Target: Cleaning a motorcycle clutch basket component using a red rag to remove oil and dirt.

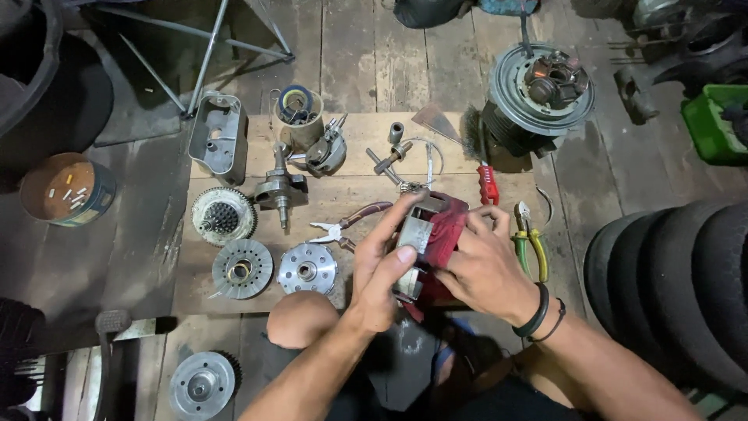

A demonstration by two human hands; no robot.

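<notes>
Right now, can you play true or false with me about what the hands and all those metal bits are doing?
1. Both hands, left hand and right hand, hold a metal part wrapped in a red cloth. True.
2. The green-handled pliers are in the right hand. False: they lie on the wooden board beside it.
3. Round toothed clutch parts lie left of the hands. True.
4. The crankshaft sits inside the green crate. False: it lies on the board.
5. The right wrist wears black bands. True.
</notes>
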